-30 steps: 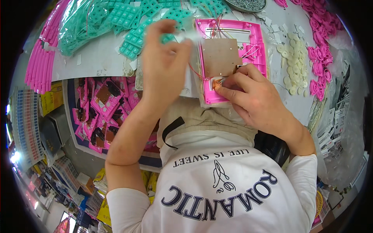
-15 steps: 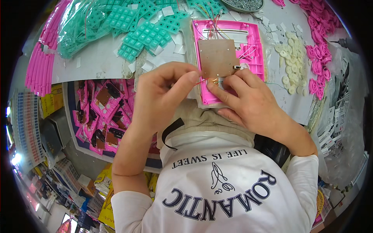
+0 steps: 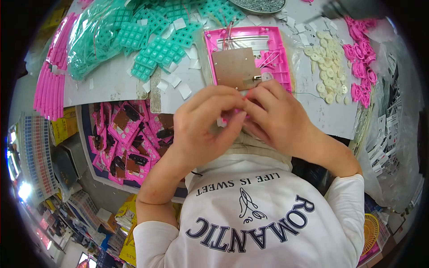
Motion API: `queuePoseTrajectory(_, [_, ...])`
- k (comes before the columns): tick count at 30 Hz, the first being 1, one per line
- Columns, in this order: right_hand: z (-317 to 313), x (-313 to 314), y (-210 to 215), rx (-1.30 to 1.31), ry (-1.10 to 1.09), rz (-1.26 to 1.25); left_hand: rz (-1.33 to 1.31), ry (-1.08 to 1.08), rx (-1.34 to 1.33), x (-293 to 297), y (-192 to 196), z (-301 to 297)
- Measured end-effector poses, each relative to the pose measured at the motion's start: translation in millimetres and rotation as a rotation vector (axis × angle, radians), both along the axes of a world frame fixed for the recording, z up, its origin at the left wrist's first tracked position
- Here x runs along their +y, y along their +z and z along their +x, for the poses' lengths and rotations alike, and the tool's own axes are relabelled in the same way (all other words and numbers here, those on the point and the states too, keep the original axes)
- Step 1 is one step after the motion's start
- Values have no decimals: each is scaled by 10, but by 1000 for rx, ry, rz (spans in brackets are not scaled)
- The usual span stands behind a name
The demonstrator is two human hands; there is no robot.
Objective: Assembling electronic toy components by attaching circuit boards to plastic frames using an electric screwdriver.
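Just below a pink plastic casing, my two hands meet at the fingertips. My left hand is closed in a pinch, and my right hand pinches right beside it. A bit of red, seemingly a thin red wire, shows between their fingertips; most of it is hidden by the fingers. A brown circuit board with a small metal switch lies over the casing. Thin wires rise from the casing's far side, and white wires stick out beside the board. My hands cover the casing's near end.
Green keypads lie far left, partly bagged, beside pink strips. Cream round parts and pink rings lie right. A metal dish holds small screws. A dark tool hangs far right. Pink assemblies fill a bin lower left.
My left hand has moved right and the fingertips of both hands have come together. The casing appears further left in view. The dark tool shows more at the upper right.
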State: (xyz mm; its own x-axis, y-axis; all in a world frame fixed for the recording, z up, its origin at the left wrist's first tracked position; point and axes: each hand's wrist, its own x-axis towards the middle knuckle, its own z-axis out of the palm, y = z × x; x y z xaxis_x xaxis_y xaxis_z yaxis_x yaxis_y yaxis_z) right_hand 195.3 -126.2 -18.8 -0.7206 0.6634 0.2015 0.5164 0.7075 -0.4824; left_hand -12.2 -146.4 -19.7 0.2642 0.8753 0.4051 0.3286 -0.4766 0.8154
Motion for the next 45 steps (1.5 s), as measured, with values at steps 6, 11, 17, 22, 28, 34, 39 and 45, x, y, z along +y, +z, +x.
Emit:
queuePoseTrajectory(6, [365,119,243,393,-202,-279,59,-87,108,-33,16,156])
queuePoseTrajectory(11, [451,160,146,315,-44,-73,10,-155,112,24,-20,240])
queuePoseTrajectory(17, [623,112,181,73,-51,86,-92,-41,153,119,35,319])
queuePoseTrajectory(22, [612,-3,167,-153,-5,118,190,-144,329,227,-103,366])
queuePoseTrajectory(28, [631,111,-49,73,3,6,182,-149,320,189,-252,285])
queuePoseTrajectory(34, [889,87,-382,243,-42,11,201,-260,454,44,-152,388])
queuePoseTrajectory(39, [820,-164,-482,163,-175,198,307,-275,561,-18,-227,442])
queuePoseTrajectory(45, [831,-320,-136,-265,-175,32,453,-306,759,-61,-188,494])
